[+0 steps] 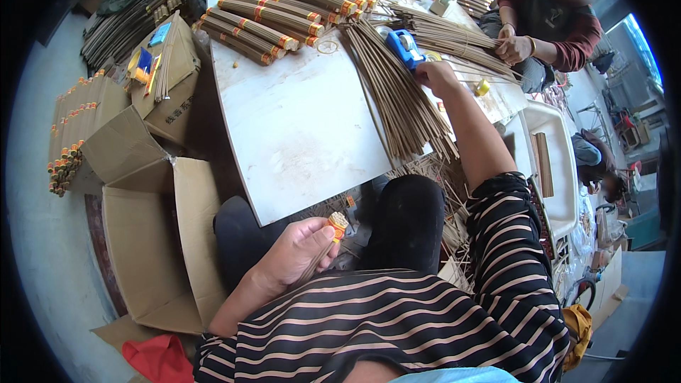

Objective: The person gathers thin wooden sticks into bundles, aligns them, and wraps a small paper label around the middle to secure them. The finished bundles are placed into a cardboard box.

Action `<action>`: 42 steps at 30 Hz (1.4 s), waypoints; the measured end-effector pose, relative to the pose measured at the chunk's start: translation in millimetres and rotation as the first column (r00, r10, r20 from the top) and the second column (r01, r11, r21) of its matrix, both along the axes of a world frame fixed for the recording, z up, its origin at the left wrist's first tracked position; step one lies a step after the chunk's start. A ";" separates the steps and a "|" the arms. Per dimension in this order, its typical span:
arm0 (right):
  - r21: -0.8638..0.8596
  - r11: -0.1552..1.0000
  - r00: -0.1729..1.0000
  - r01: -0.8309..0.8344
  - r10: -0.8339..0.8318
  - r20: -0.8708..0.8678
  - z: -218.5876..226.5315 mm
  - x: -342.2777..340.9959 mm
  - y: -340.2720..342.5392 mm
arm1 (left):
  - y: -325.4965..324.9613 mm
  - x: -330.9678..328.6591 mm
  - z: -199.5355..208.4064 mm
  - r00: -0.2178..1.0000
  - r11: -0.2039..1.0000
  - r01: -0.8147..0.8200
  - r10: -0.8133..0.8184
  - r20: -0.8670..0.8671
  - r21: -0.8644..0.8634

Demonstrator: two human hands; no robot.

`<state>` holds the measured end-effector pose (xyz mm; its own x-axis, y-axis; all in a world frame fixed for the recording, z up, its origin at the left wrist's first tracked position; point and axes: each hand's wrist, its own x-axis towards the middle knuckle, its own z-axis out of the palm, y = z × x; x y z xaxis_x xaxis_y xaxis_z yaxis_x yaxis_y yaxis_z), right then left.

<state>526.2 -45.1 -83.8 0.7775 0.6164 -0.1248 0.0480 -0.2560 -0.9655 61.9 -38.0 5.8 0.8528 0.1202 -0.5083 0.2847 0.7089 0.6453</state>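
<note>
In my left hand (301,245), held low over my lap, is a bundle of brown incense sticks (338,225). A red and yellow paper band wraps it near the pale end, and my fingers close round it. My right arm stretches forward over the table. Its hand (438,76) has curled fingers at the near end of a blue tape dispenser (405,48); whatever they pinch is hidden. Beside that arm a fan of loose brown incense sticks (397,96) lies across the table.
Banded incense bundles (273,10) are piled at the far left of the white table (298,128). Left of me stands an open cardboard box (145,241). A co-worker (546,21) handles sticks at the far right. A white tub (553,170) holds more sticks; a yellow tape roll (482,88) lies nearby.
</note>
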 end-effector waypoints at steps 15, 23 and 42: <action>0.287 0.788 0.762 -0.544 0.608 -0.225 132.5 -276.3 -109.2 | -7.9 -31.5 15.4 0.976 0.955 -0.207 0.186 0.113 0.213; 0.144 0.686 0.700 -0.714 0.691 0.179 143.1 -344.0 -125.8 | -26.0 -45.4 38.7 0.978 0.887 -0.198 0.154 0.138 0.418; -0.046 0.759 0.719 -0.649 0.633 0.287 158.8 -368.0 -128.4 | -38.3 -57.0 40.6 0.981 0.829 -0.189 0.130 0.147 0.526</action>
